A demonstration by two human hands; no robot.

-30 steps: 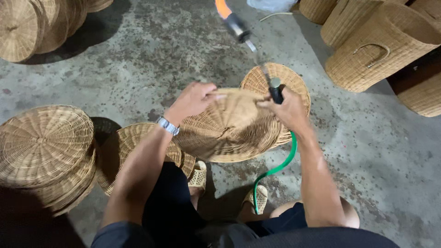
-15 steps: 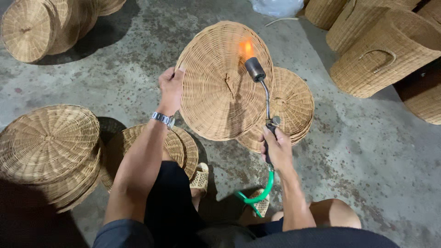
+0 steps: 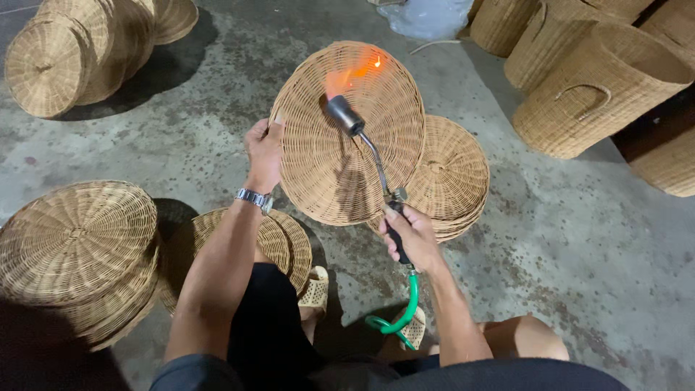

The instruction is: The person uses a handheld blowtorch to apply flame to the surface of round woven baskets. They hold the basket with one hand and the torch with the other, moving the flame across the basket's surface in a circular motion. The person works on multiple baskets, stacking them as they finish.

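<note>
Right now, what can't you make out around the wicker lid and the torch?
Head view only:
- Far face of the round wicker lid: turned away.
- Left hand fingertips: behind the lid's rim.
- Torch grip: wrapped by the right hand.
- Green hose end: hidden behind the leg.
- Tall baskets: cut off by the top and right edges.

Left hand [image 3: 263, 150] grips left rim of round wicker lid [image 3: 340, 137], lid held upright, tilted. Right hand [image 3: 411, 236] wrapped around black grip of gas torch [image 3: 362, 137]; green hose [image 3: 398, 315] loops below it. Orange flame [image 3: 355, 72] plays on lid's upper part, above right hand. Stack of wicker lids [image 3: 452, 174] on concrete floor [image 3: 579, 246] just beyond right hand. Taller lid stack [image 3: 76, 253] left of left arm. Wicker baskets [image 3: 594, 87] far right.
</note>
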